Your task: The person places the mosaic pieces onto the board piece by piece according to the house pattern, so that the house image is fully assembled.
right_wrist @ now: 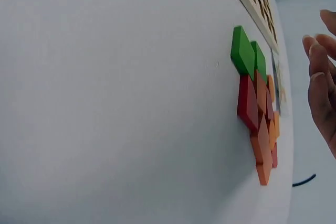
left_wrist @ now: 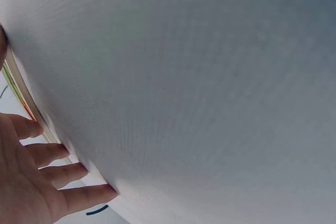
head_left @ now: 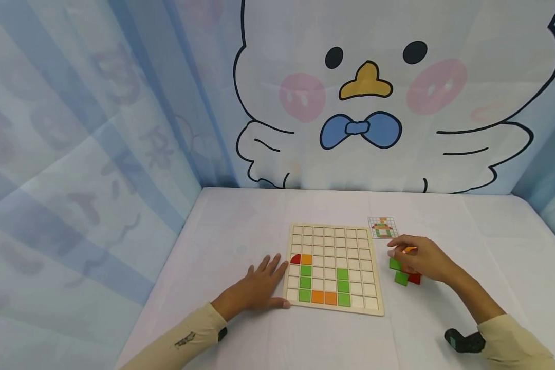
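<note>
A pale wooden grid board (head_left: 324, 236) lies on the table. Set in it are a red rounded piece (head_left: 295, 259), an orange square (head_left: 307, 259), two columns of green squares (head_left: 305, 282) and two orange squares (head_left: 324, 297) between the columns at the near edge. My left hand (head_left: 261, 288) rests with spread fingers along the board's left edge; its fingers (left_wrist: 79, 172) touch that edge in the left wrist view. Above a cluster of loose green, red and orange tiles (right_wrist: 248, 100) hovers my right hand (head_left: 425, 258), fingers loosely bent, with no tile visible in its grasp.
A small pattern card (head_left: 383, 227) with a coloured figure on a grid lies just beyond the board's far right corner. White cloth covers the table (head_left: 240, 216). A printed cartoon backdrop (head_left: 365, 164) stands behind it, and a blue curtain (head_left: 97, 154) hangs at the left.
</note>
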Motion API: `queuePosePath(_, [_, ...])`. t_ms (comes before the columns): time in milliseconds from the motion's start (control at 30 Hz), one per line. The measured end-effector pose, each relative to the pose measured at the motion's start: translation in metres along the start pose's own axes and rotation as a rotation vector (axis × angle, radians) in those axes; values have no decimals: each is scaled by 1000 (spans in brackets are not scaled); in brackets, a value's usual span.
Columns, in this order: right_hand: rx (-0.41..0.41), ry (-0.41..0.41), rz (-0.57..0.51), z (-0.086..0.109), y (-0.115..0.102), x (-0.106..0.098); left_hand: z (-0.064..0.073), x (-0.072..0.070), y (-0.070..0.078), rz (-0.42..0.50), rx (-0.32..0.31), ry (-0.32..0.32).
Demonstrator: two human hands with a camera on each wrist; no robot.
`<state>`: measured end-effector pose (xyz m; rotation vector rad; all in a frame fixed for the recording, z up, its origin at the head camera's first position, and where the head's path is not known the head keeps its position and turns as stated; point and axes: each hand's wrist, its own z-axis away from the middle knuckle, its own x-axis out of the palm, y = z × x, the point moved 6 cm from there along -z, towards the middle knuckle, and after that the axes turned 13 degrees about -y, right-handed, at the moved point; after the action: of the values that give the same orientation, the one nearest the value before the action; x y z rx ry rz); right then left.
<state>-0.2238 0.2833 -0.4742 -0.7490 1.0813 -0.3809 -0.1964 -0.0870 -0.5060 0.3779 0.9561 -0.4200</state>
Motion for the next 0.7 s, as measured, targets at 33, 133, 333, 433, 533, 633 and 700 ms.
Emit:
queuePosePath(33, [11,-1,-9,2,4,-2,0,0,0,2,1,1])
queuePosePath(133, [40,-8,-35,9,17,-9,1,0,1,6,-1,-3])
queuePosePath(333, [60,-3,1,23,40,-21,0,0,1,0,-8,-2])
queuePosePath(433, [55,-17,10,28,51,-25,0,-1,1,1,-8,1])
queuePosePath(533, [75,-31,30,31,61,-26,0,-1,0,4,-8,-2])
queuePosePath(633, [107,-37,54,33,70,-25,-1,1,-1,8,-8,-9])
queuePosePath(700, [119,-35,69,33,74,-24,-2,2,-2,11,-8,-13])
